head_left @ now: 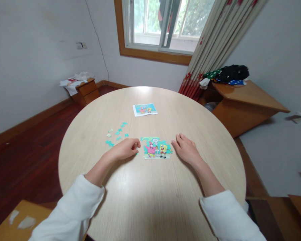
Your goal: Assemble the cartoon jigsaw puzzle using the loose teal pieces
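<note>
A partly joined jigsaw puzzle (157, 149) lies flat on the table, showing a pink starfish, a pale figure and a yellow sponge character on teal. Its top and right edges are uneven. Just left of it is my left hand (126, 148), fingers curled inward, with a bit of a teal puzzle piece (136, 153) showing at the fingertips. My right hand (185, 147) rests palm down at the puzzle's right side, fingers stretched out, the index fingertip close to its edge. Several loose puzzle pieces (109, 143), mostly teal, are scattered beyond my left hand.
Farther back on the round table (155, 194) lies a picture sheet (145, 109) with the same characters. A wooden cabinet (251, 100) with cloths on it stands at the right, a small drawer unit (87, 91) at the back left. A curtain (215, 43) hangs beside the window.
</note>
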A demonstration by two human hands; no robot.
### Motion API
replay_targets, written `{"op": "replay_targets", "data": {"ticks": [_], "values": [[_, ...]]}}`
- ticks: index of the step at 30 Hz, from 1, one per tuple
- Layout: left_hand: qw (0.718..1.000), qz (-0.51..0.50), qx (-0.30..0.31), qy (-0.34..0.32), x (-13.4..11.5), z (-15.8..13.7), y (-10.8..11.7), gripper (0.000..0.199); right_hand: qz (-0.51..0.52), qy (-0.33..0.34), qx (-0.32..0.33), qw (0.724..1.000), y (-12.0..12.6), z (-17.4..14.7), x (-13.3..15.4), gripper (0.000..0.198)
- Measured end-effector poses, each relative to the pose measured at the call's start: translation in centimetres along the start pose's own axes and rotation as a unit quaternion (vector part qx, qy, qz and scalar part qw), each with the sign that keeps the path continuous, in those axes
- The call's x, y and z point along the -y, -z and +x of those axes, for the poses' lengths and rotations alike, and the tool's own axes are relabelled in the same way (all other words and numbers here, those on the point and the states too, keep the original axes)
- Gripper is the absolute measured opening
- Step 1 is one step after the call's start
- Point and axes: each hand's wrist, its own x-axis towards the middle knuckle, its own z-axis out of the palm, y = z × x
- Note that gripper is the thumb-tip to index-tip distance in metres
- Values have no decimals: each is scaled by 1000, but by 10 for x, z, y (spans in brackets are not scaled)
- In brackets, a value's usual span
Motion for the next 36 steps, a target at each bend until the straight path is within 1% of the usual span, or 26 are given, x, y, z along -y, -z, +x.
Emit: {"op": "replay_targets", "data": {"ticks": [3,5,7,9,11,12,15,17,19,22,24,28,32,36], "values": [[1000,5,-1,-2,-1,-1,0,22,-1,0,0,1000,1,-1,1,52],[1000,-13,0,-2,-1,-1,1,19,-1,-2,0,1000,2,-1,1,51],[999,-39,-17,1,0,-1,4,14,-1,-4,0,1000,2,-1,2,51],[996,-58,-66,15,4,0,11,11,-1,-7,0,1000,2,-1,2,51],[987,-58,-144,42,13,-1,23,15,-2,-7,-2,1000,2,-1,2,51],[980,-59,-181,59,19,-1,29,18,-3,-6,-2,1000,1,-1,2,51],[945,-33,-297,136,43,-6,49,28,-5,-2,-1,1000,1,-1,2,51],[923,-10,-339,181,58,-12,59,29,-6,-5,-3,1000,1,-1,2,50],[908,16,-360,213,69,-17,64,29,-7,-5,-9,1000,0,-1,2,49],[900,47,-364,237,77,-21,67,22,-9,-1,-13,1000,0,-2,2,48],[902,56,-350,247,79,-21,66,19,-8,-2,-11,1000,0,-2,2,49],[908,56,-325,259,77,-21,66,22,-2,-7,-8,1000,2,-2,3,51],[917,33,-317,238,75,-21,64,19,3,-10,-3,1000,3,-3,4,52],[923,0,-325,206,73,-21,62,15,6,-5,-12,1000,1,-2,3,52]]}}
